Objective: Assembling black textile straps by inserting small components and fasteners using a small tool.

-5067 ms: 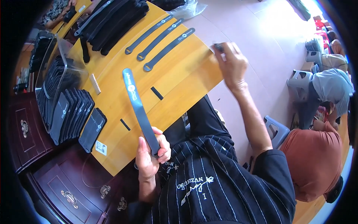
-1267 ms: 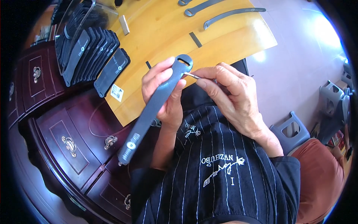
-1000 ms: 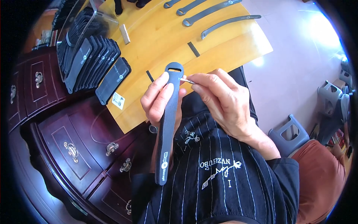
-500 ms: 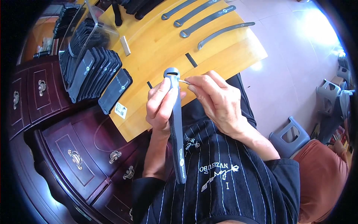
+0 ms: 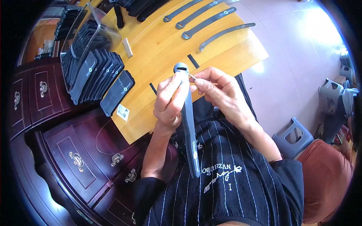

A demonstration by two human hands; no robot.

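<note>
My left hand (image 5: pixel 169 98) is closed around the upper part of a dark grey strap (image 5: pixel 190 130). The strap's rounded end with a slot sticks up above my fingers, and its long tail hangs down in front of my shirt. Between the thumb and fingers of my right hand (image 5: pixel 223 90) is a thin, pale metal tool (image 5: pixel 192 75). Its tip meets the strap's edge just below the slot; the exact kind of tool is too small to tell. Part of the strap is hidden behind my left fingers.
Several similar straps (image 5: pixel 209 23) lie at the table's far right. Small dark strips (image 5: pixel 193 61) and a wooden block (image 5: pixel 127 48) rest on the yellow table (image 5: pixel 151 52). Bundled straps (image 5: pixel 96 75) stand by a clear bin (image 5: pixel 98 22) at left. Dark drawers (image 5: pixel 75 150) and a grey stool (image 5: pixel 293 137) flank me; a person (image 5: pixel 326 180) sits right.
Both hands have shifted slightly, the left one to the right, carrying the strap. The strap has turned a little, and the tool stays at its edge near the slot.
</note>
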